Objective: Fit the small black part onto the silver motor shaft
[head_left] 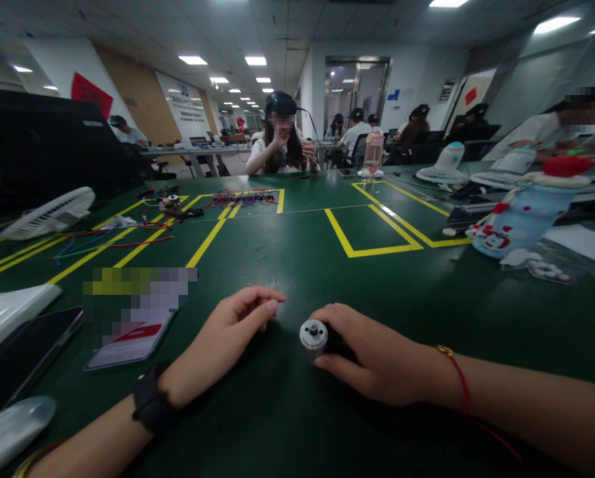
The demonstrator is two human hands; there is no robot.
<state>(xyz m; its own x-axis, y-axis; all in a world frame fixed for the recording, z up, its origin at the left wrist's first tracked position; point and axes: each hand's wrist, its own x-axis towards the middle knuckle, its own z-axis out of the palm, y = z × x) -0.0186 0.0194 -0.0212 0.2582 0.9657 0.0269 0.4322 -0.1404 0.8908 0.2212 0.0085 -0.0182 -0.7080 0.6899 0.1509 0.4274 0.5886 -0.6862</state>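
Note:
A small silver electric motor [313,337] stands upright on the green table, its short shaft pointing up. My right hand [372,352] is closed around its right side, with thumb in front and fingers behind; the far fingers are partly hidden. To the left of the motor, my left hand [242,315] rests on the table and holds nothing. Its index finger reaches forward, the thumb lies just below it, and the other fingers curl loosely. A gap separates the left fingertips from the motor.
Left of me are a badge card [133,345], a phone [33,352] and a white mouse [16,425]. Loose wires [245,198] lie farther back. A light-blue bottle [524,212] stands at right. Yellow tape [384,251] marks the table [277,411]. A person [283,143] sits opposite.

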